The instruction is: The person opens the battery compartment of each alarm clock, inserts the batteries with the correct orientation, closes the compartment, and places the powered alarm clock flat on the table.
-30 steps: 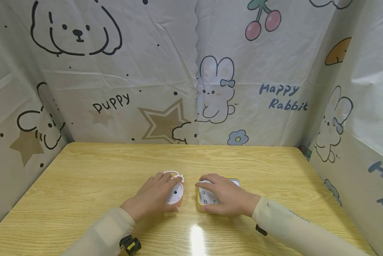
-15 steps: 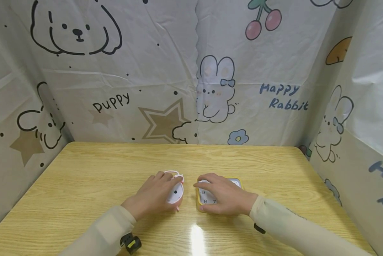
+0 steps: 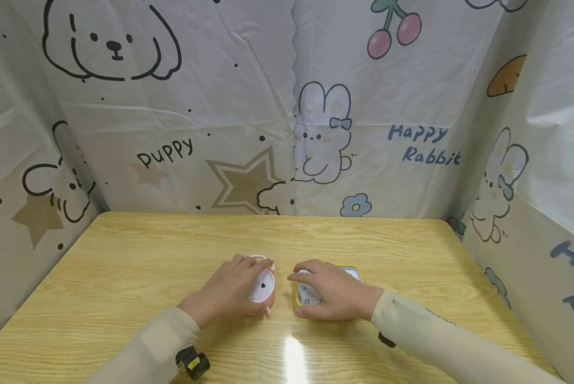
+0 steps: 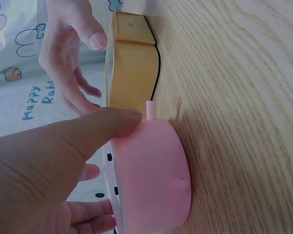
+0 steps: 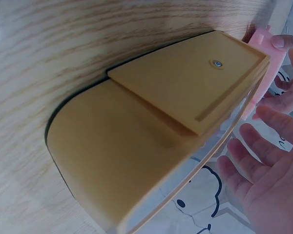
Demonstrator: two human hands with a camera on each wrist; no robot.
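Observation:
A round pink alarm clock (image 3: pixel 263 286) with a white face lies on its back on the wooden table. My left hand (image 3: pixel 231 288) spans it, its thumb against the pink side (image 4: pixel 151 175) and its fingers across towards the far edge. Just to the right lies a square yellow clock (image 3: pixel 310 295), also face up. Over its face hovers my right hand (image 3: pixel 332 290), fingers spread and slightly bent. In the right wrist view those fingers (image 5: pixel 254 151) stand apart from the yellow case (image 5: pixel 136 131). Part of each clock face is hidden under the hands.
The wooden table (image 3: pixel 171 240) reaches back to a printed cloth (image 3: pixel 248 106) with puppy and rabbit drawings. More cloth hangs at the left and right sides. A narrow gap separates the two clocks.
The left index finger has shifted slightly up over the pink clock's top. The right hand has moved a little to the left above the yellow clock. Both clocks stay nearly in place.

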